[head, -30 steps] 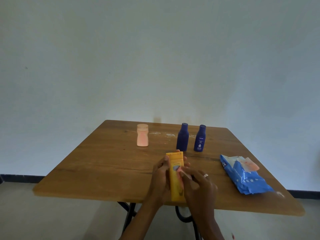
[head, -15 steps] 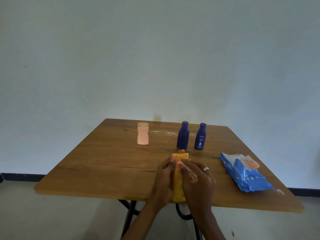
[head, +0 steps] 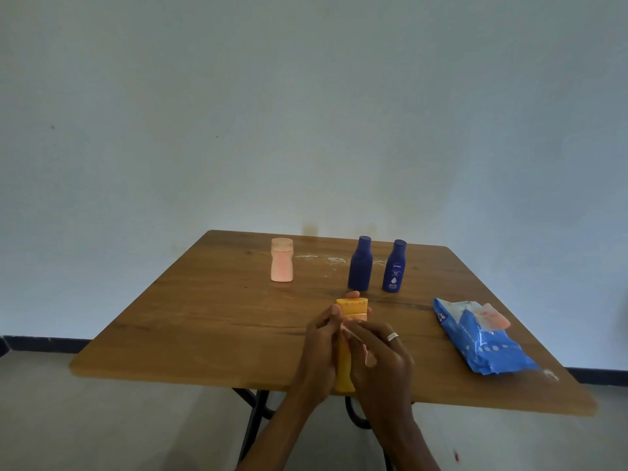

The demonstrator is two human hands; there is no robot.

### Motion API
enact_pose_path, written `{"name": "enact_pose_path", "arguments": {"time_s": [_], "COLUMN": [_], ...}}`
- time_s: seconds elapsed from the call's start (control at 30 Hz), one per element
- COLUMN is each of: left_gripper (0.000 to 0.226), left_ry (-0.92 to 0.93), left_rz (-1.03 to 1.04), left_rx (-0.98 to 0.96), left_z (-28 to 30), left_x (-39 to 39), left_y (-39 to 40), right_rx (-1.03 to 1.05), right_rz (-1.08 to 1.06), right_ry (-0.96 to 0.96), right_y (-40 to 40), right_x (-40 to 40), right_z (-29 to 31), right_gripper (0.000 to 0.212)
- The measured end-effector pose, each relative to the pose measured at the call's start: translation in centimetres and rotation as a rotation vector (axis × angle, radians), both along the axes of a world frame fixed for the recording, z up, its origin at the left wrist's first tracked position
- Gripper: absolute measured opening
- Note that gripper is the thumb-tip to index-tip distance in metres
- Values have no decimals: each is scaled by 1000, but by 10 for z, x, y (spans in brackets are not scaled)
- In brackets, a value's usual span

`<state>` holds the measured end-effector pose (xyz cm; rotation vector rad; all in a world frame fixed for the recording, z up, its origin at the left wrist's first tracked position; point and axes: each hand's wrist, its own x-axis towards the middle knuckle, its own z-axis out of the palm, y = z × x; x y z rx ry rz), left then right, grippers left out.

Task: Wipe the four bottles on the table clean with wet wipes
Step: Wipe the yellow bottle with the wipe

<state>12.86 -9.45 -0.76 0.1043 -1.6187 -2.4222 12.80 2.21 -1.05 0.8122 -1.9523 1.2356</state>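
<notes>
A yellow tube-shaped bottle is held upright above the table's near edge, my left hand gripping its left side. My right hand, a ring on one finger, presses a small pale wet wipe against the bottle's front. Two dark blue bottles stand side by side behind my hands. A pale pink bottle stands at the back left. The blue wet-wipe pack lies at the right with its flap open.
The wooden table stands against a plain white wall. White smears mark the top between the pink and blue bottles. Black metal legs show below the front edge.
My right hand and the wipe have slid up the yellow bottle toward its top. The bottle has turned more edge-on in my left hand. The other bottles and the pack have not moved.
</notes>
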Motion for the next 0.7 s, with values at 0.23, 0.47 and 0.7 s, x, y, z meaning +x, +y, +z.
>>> {"name": "enact_pose_path", "arguments": {"time_s": [0.23, 0.47, 0.7], "left_gripper": [44, 49, 53], "left_ry": [31, 53, 43], "left_rz": [-6, 8, 10], "left_rx": [69, 0, 84], "left_z": [1, -1, 3], "left_x": [0, 0, -2], "left_y": [-2, -3, -2], "right_rx": [27, -4, -41], "right_rz": [-132, 42, -77], "right_ry": [-89, 17, -123], "right_y": [11, 2, 11], "right_x": [-11, -1, -19], "right_z": [-1, 3, 1], "right_gripper": [35, 30, 32]}}
